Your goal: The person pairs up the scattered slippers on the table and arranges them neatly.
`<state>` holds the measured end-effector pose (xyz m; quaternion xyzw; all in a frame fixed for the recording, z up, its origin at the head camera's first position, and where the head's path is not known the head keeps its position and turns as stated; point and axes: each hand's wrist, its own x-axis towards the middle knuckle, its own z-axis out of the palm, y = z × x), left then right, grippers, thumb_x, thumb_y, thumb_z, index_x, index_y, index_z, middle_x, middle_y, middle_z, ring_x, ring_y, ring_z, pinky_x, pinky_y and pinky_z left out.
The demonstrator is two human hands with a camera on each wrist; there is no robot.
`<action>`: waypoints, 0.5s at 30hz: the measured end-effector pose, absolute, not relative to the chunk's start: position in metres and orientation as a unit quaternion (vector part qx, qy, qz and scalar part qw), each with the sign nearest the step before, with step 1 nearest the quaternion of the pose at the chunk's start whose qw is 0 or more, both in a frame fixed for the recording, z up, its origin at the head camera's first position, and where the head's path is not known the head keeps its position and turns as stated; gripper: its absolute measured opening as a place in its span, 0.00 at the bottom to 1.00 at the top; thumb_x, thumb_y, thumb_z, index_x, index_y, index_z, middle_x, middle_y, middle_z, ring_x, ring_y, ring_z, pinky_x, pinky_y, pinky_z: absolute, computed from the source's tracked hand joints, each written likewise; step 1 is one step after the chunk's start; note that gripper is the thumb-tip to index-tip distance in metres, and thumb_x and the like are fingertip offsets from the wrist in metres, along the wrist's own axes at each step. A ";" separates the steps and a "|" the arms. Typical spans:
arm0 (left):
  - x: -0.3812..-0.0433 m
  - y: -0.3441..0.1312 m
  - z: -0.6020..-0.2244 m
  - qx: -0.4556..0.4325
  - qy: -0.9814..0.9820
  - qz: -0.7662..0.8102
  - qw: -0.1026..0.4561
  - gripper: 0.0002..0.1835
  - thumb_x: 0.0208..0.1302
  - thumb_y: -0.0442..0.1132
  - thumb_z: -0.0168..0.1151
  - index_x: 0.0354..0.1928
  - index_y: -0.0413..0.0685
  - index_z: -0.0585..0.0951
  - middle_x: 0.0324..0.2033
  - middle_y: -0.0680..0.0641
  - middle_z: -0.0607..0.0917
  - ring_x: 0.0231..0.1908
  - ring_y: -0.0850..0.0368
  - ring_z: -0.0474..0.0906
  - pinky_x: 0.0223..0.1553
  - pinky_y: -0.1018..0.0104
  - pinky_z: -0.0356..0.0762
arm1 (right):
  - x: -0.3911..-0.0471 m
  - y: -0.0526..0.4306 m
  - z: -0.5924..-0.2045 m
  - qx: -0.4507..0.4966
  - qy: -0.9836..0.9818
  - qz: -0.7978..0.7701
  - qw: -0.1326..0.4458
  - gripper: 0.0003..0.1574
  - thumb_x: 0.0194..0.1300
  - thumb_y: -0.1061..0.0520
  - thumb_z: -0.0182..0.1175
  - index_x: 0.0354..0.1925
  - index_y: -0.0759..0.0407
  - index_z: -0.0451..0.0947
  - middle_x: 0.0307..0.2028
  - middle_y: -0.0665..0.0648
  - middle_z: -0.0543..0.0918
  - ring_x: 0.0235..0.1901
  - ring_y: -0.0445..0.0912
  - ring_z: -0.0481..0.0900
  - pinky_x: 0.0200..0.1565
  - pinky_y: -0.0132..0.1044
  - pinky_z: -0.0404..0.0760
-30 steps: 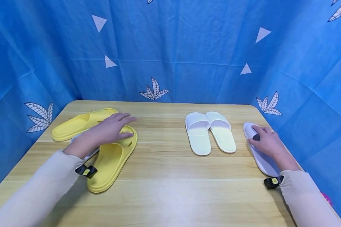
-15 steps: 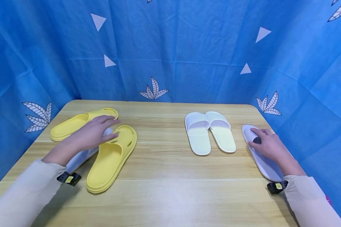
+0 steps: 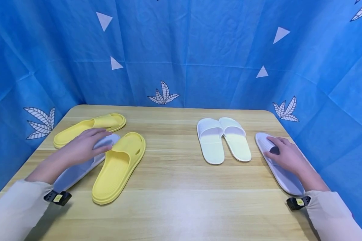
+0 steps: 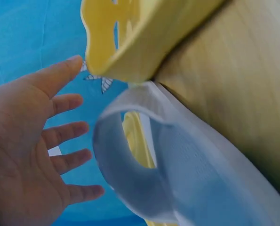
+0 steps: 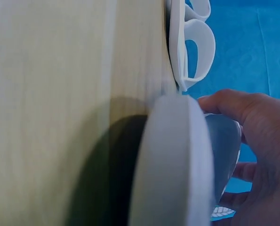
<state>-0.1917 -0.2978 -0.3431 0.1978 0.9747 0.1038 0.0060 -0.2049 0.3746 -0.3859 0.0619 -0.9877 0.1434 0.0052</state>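
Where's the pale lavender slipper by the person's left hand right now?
In the head view, the pale lavender slipper is on the left side of the table, between two yellow slippers, partly hidden by the left hand.

Lavender slippers (image 3: 70, 175), yellow slippers (image 3: 113, 172) matt, plastic-like; table (image 3: 169, 180) smooth, glossy wood; curtain (image 3: 157, 36) creased cloth

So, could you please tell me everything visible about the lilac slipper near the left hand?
The lilac slipper is plain, with a flat sole and one broad, arched strap open at the toe. It looks like foam or rubber. It lies sole down on the table between two yellow slippers, its toe end pointing away. The left hand, spread beside the strap, partly hides it; contact is unclear.
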 end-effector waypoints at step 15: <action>-0.182 -0.326 -0.359 0.165 0.979 0.114 0.028 0.38 0.69 0.62 0.54 0.69 0.39 0.68 0.66 0.29 0.65 0.65 0.27 0.56 0.62 0.31 0.56 | -0.194 0.373 -0.386 0.134 -0.974 0.163 0.078 0.43 0.64 0.47 0.66 0.69 0.63 0.63 0.61 0.77 0.65 0.58 0.75 0.63 0.54 0.68 0.64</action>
